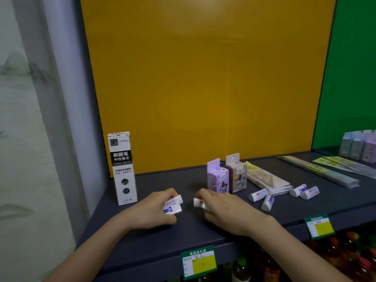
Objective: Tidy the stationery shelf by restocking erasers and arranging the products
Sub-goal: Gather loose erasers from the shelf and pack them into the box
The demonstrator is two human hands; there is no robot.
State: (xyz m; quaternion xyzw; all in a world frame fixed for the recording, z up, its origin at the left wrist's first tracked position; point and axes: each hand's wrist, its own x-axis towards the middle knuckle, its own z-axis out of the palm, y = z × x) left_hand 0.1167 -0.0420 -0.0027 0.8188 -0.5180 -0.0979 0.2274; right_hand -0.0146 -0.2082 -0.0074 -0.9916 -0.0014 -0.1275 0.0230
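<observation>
Left hand (154, 208), fingers curled, grips two stacked erasers (173, 206) low over the shelf (142, 241), to the front left of the purple box (217, 178). Right hand (221, 210), in front of that box, grips one eraser (197, 202); its fingers hide whether it holds more. Four loose erasers (268, 202) lie right of the box in two pairs. One grey box (236, 173) stands just beside its right side, with flat packets (268, 178) beyond. One tall white box (122, 167) stands well to its left. Two price tags (198, 263) hang on the shelf edge, nearer the camera than the box.
</observation>
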